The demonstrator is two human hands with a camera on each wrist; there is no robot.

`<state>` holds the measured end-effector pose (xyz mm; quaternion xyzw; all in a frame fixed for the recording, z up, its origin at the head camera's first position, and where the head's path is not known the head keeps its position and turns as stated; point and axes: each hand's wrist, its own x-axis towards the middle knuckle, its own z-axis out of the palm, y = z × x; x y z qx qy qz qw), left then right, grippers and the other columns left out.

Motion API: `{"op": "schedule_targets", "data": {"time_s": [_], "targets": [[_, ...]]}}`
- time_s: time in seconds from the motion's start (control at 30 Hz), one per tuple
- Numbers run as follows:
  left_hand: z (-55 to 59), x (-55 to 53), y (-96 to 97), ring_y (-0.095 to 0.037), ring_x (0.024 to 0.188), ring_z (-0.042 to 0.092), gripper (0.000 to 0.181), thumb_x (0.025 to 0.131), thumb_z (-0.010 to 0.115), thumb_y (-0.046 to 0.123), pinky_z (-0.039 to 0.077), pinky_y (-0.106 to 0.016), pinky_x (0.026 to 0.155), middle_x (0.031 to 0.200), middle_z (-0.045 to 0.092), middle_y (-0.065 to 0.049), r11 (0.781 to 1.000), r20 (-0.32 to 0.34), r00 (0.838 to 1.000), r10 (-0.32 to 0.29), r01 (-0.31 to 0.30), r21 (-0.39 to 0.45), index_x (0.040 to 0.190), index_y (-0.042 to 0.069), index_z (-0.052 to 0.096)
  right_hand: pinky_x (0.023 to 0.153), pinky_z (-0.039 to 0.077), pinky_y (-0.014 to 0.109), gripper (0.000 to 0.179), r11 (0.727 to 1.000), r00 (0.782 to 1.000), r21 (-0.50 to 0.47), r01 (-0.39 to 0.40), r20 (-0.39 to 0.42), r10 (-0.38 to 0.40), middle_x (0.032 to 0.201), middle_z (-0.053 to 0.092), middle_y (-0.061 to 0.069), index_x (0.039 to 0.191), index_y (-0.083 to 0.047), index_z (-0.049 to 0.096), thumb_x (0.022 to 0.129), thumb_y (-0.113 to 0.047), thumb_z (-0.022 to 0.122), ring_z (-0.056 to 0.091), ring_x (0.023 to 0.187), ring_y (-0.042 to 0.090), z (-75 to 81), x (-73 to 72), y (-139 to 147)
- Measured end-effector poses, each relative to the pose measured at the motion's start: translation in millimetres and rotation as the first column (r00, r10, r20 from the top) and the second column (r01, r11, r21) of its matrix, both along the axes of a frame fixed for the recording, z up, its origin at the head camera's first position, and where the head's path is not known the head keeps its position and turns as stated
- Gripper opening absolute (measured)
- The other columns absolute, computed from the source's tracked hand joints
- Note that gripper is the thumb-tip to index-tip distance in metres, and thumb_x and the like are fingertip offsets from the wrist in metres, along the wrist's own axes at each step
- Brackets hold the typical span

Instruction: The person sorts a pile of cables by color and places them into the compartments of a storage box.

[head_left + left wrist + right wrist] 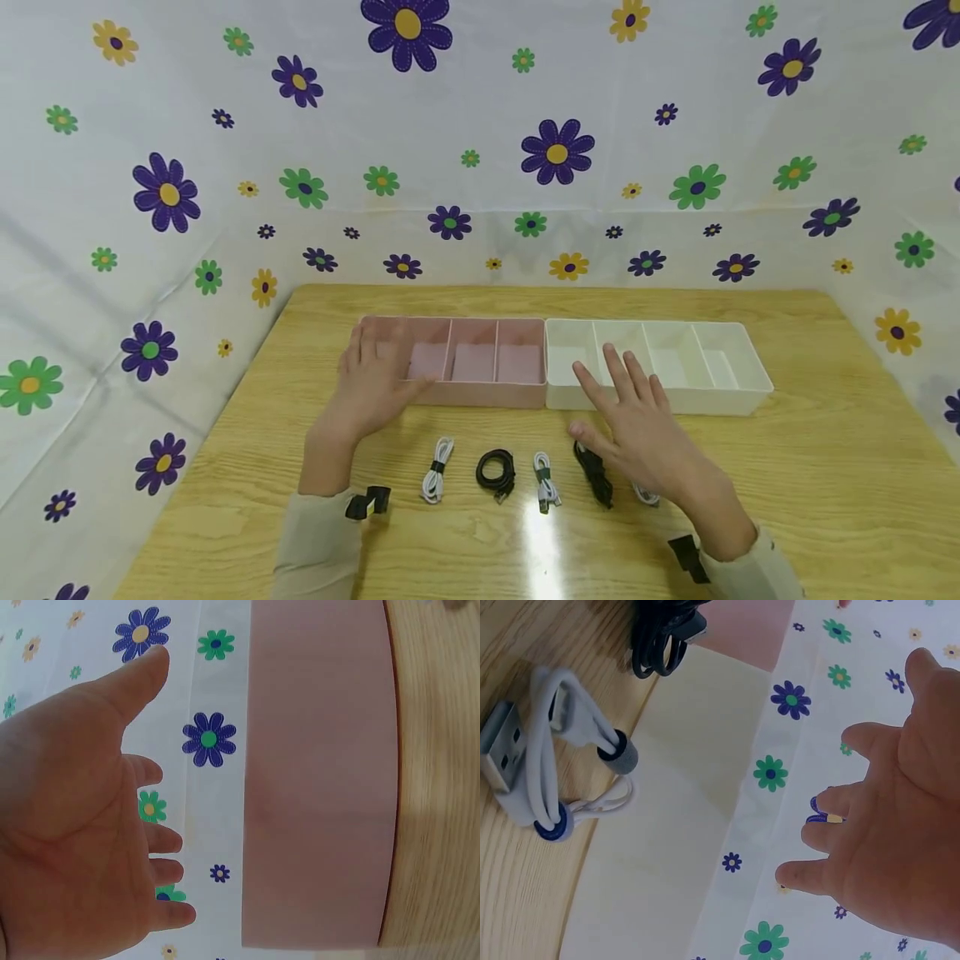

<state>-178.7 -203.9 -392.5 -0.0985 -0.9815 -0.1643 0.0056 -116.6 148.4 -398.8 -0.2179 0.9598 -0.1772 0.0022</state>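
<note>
Fingers spread, my left hand (369, 392) hovers over the left end of the pink divided box (480, 394). My right hand (647, 429) is spread too, its fingertips overlapping the front of the white divided box (720, 402) in the head view. Neither palm holds anything in the wrist views. In front of the boxes lies a row of bundled cables: a white one (437, 471), a coiled black one (496, 472), a short white one (543, 477) and a black one (594, 475). Another white cable (536, 757) sits below my right hand, which partly hides it in the head view.
The two boxes stand end to end across the wooden table (465, 558), each split into compartments by thin walls. A white cloth (465, 100) printed with flowers hangs behind the table and along its sides. Black straps (367, 503) are on both wrists.
</note>
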Motion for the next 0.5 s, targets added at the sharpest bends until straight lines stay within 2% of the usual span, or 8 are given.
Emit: {"op": "schedule_targets", "data": {"time_s": [0.13,0.27,0.37,0.5], "targets": [[-3.1,-1.7,-10.1,-0.05,0.139,-0.007,0.086,0.091,0.053,0.052,0.006,-0.069,0.106,0.153,-0.007,-0.029,1.0,0.011,1.0,0.021,-0.022,0.021,0.153,0.018,0.005,0.109,0.005,0.066,0.069,1.0,1.0,-0.002,-0.008,0.006,0.008,0.158,-0.011,0.012,0.153,-0.026,0.014,0.096,-0.057,0.037,-0.009,0.143,0.036,-1.4,5.8,-3],[-4.2,-5.2,-21.2,-0.05,0.139,-0.006,0.087,0.09,0.053,0.054,0.005,-0.067,0.108,0.153,-0.004,-0.028,0.999,-0.002,1.0,0.014,-0.014,0.048,0.152,0.017,0.004,0.109,0.006,0.065,0.068,1.0,1.0,0.013,-0.015,-0.008,0.015,0.158,-0.013,0.011,0.153,-0.025,0.013,0.097,-0.055,0.038,-0.01,0.143,0.035,-0.9,7.5,-4],[-2.2,-7.1,-28.0,-0.05,0.139,-0.002,0.087,0.09,0.055,0.053,0.006,-0.066,0.109,0.153,-0.001,-0.029,0.998,-0.007,1.0,0.015,-0.015,0.068,0.151,0.015,0.006,0.109,0.006,0.066,0.068,0.999,1.0,0.028,-0.019,-0.021,0.019,0.157,-0.014,0.009,0.153,-0.025,0.013,0.097,-0.054,0.038,-0.011,0.143,0.034,-0.2,5.9,-5],[0.5,-7.1,-33.3,-0.052,0.138,0.001,0.088,0.089,0.056,0.053,0.01,-0.068,0.107,0.152,0.0,-0.03,0.994,0.017,0.999,0.043,-0.044,0.098,0.151,0.015,0.007,0.109,0.005,0.066,0.068,0.999,1.0,0.034,-0.019,-0.022,0.02,0.157,-0.014,0.009,0.153,-0.026,0.014,0.097,-0.055,0.037,-0.012,0.143,0.032,0.0,4.9,-8]]}}
